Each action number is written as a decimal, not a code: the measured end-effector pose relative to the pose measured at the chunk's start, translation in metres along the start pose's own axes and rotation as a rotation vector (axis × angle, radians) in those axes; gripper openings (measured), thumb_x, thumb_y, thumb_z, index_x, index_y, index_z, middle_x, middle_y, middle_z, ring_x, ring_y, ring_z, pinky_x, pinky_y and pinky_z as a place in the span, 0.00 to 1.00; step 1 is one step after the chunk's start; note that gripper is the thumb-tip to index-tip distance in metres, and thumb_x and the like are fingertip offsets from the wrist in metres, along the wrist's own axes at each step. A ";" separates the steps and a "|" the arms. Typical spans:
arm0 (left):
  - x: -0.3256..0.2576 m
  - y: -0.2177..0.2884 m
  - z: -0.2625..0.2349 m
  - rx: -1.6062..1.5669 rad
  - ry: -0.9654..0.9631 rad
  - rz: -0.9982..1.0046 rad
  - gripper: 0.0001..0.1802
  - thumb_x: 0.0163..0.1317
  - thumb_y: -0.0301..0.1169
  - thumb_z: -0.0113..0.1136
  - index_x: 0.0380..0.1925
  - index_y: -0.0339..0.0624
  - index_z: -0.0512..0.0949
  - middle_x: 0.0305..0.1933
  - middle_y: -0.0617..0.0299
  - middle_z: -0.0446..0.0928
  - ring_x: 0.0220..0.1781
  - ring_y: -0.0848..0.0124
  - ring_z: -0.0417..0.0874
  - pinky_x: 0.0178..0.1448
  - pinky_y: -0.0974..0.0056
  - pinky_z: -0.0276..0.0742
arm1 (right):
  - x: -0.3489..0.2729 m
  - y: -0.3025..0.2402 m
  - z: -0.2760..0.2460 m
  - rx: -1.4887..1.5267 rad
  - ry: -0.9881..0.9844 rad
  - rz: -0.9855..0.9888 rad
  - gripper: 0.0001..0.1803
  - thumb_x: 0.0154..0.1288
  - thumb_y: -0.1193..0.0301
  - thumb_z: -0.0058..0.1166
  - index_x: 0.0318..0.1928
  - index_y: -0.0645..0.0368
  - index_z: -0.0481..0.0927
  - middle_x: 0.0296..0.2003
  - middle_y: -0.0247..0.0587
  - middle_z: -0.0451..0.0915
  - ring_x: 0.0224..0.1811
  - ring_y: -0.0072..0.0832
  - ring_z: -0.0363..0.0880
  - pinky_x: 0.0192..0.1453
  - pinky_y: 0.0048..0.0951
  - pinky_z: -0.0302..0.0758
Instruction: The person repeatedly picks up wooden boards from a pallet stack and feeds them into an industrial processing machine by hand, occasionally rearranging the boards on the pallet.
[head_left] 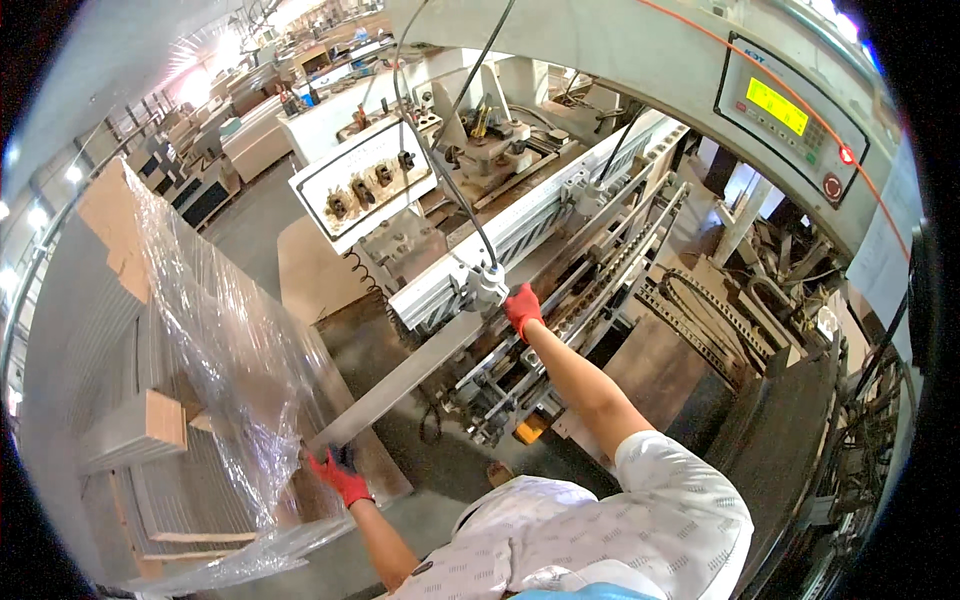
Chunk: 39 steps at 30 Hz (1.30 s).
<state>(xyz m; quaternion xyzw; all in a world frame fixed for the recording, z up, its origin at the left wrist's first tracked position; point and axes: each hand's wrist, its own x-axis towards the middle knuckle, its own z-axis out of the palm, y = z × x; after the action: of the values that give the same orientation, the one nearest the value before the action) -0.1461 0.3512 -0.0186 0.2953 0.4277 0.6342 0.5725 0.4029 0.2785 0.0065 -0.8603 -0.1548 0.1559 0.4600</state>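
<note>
Head view: I'm apparently positioning the board [405, 382], left hand [343, 478] grasping its end, grip unclear at right hand [522, 309], alignment needed next

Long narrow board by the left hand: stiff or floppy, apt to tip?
Probably stiff: the board looks straight between the left hand and the machine, with no clear sag. Likely to swing or tip if lifted at one end, being so long for its width. May slide easily; its face looks flat and smooth.

Long narrow grey board [405, 378], straight, jutting from machine [545, 225].
</note>
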 end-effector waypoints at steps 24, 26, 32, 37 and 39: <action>0.023 -0.035 -0.001 0.300 0.076 0.168 0.31 0.67 0.29 0.57 0.70 0.40 0.63 0.75 0.52 0.59 0.73 0.57 0.62 0.77 0.51 0.55 | 0.003 0.027 -0.028 -0.142 0.042 -0.355 0.21 0.53 0.71 0.57 0.48 0.62 0.68 0.46 0.60 0.76 0.50 0.60 0.76 0.53 0.51 0.75; 0.020 -0.039 0.004 0.269 0.058 0.139 0.31 0.67 0.30 0.57 0.70 0.39 0.63 0.75 0.52 0.59 0.74 0.57 0.62 0.77 0.51 0.55 | 0.011 0.041 -0.037 -0.173 0.046 -0.440 0.20 0.54 0.70 0.57 0.47 0.62 0.70 0.46 0.60 0.77 0.53 0.59 0.74 0.55 0.49 0.74; 0.023 -0.033 0.015 0.755 0.079 0.395 0.34 0.63 0.32 0.62 0.69 0.40 0.63 0.74 0.48 0.62 0.75 0.51 0.60 0.77 0.49 0.54 | -0.001 0.051 -0.060 -0.026 -0.016 -0.591 0.25 0.60 0.68 0.57 0.57 0.64 0.75 0.47 0.55 0.80 0.53 0.51 0.79 0.60 0.39 0.75; 0.021 0.014 0.015 1.466 0.088 0.757 0.40 0.52 0.40 0.72 0.64 0.40 0.68 0.69 0.46 0.66 0.73 0.46 0.60 0.77 0.45 0.53 | -0.068 0.048 -0.060 -0.080 0.103 -0.583 0.24 0.61 0.70 0.55 0.60 0.51 0.76 0.54 0.46 0.79 0.55 0.47 0.79 0.57 0.40 0.77; 0.021 0.024 0.019 1.619 -0.383 0.830 0.42 0.44 0.48 0.75 0.60 0.44 0.72 0.65 0.49 0.70 0.72 0.46 0.63 0.74 0.43 0.56 | -0.086 0.038 -0.073 -0.259 -0.046 -0.599 0.24 0.60 0.69 0.57 0.59 0.48 0.78 0.54 0.44 0.80 0.54 0.47 0.80 0.57 0.41 0.78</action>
<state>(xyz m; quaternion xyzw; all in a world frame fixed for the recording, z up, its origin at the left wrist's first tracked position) -0.1444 0.3760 0.0089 0.8337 0.4984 0.2370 -0.0198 0.3602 0.1691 0.0237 -0.8241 -0.4300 0.0117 0.3684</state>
